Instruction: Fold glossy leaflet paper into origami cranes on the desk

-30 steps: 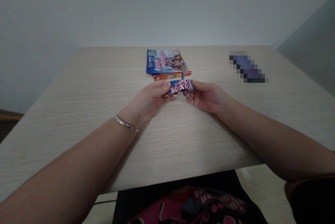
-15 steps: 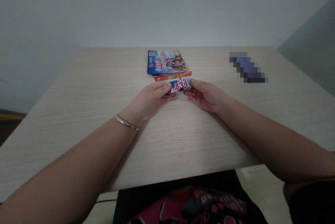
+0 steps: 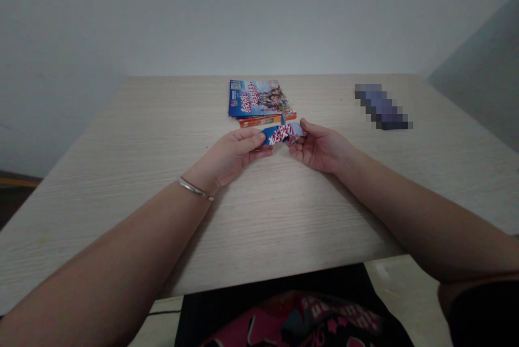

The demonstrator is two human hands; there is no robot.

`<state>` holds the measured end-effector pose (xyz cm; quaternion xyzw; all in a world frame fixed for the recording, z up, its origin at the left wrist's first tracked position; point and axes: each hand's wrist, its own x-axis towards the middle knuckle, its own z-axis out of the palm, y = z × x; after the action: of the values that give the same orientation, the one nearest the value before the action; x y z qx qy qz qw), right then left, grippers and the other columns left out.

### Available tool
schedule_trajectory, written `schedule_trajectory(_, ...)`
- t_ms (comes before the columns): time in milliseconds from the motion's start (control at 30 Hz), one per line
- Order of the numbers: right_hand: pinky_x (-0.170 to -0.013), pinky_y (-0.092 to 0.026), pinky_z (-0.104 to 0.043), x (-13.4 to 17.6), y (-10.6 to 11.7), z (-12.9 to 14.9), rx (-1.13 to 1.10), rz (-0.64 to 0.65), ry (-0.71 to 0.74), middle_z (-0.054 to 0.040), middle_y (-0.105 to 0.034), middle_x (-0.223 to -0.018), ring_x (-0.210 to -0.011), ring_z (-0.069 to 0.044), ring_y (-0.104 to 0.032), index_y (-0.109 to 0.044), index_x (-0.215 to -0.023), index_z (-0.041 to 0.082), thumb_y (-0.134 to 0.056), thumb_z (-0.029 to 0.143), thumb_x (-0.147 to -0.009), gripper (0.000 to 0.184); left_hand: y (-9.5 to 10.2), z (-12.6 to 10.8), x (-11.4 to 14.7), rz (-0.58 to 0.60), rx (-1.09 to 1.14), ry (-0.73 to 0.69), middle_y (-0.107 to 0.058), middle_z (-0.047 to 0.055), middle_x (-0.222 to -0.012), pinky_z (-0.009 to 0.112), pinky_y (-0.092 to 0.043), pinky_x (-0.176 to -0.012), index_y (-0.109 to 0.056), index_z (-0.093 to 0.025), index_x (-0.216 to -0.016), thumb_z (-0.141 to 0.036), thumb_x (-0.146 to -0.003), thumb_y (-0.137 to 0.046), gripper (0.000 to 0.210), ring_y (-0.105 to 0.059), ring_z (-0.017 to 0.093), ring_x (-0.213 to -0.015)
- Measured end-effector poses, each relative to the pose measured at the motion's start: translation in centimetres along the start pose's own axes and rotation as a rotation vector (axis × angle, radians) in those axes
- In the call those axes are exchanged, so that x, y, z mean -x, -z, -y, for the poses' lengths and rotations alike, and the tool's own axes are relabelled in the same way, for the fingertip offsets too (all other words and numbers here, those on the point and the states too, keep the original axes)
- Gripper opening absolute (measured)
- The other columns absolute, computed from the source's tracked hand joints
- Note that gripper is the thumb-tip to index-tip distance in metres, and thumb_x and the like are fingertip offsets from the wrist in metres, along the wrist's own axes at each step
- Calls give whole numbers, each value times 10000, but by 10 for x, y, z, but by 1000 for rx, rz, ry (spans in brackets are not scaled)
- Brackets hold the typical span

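Note:
A folded paper flyer (image 3: 280,134), blue with white-and-red characters, is stretched between my hands just above the table. My left hand (image 3: 243,149) pinches its left end, thumb on top and fingers underneath. At the right end is my right hand (image 3: 318,144), its thumb at the upper corner and its fingers curled below. A narrow grey strip of the paper sticks up from the middle of the fold. Right behind it lies a stack of printed flyers (image 3: 259,99), a blue one with pictured people on top and orange edges beneath.
The pale wood-grain table (image 3: 267,217) reaches back to a plain wall (image 3: 259,17). At the back right lies a dark, pixelated flat object (image 3: 383,107). The table's front edge runs close to my lap.
My right thumb has shifted up and slightly right, uncovering more of the flyer's right end. The folded flyer has moved a little to the right; my left hand is almost unchanged.

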<state>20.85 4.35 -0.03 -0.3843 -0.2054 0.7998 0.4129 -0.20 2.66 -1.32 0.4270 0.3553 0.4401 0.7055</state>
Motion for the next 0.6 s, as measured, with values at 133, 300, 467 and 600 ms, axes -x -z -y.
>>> schedule_trajectory(133, -640, -616, -225, 0, 1, 0, -4, 26, -8, -52, -753, -721, -636, -128, -719, -671, -944, 153, -376, 253, -1077, 339, 1, 0, 0, 8, 18, 14, -762, 98, -1074, 310, -547, -947, -803, -118, -974, -235, -770, -848, 239, -670, 140, -892)
schedule_trajectory(300, -617, -604, -218, -2, 4, -2, -14, 54, -10, -23, -730, -673, -612, -122, -693, -672, -940, 162, -420, 213, -1048, 279, 3, -1, 0, 2, -3, 13, -762, 83, -1026, 301, -539, -955, -804, -120, -965, -233, -786, -841, 215, -669, 134, -898)
schedule_trajectory(467, -565, -586, -193, -7, 9, -3, 3, 137, 41, -12, -739, -719, -636, -123, -703, -659, -934, 175, -541, 212, -1007, 144, 1, 0, 1, 111, -80, -24, -761, 65, -1064, 306, -521, -940, -807, -171, -971, -348, -751, -884, 293, -660, 148, -918)
schedule_trajectory(600, -572, -595, -193, -10, 13, -3, 38, 177, 48, -17, -734, -741, -634, -118, -693, -649, -900, 176, -575, 233, -1005, 140, 2, 1, 1, 174, -189, -59, -755, 62, -1074, 319, -480, -983, -804, -185, -986, -366, -782, -846, 277, -645, 171, -973)
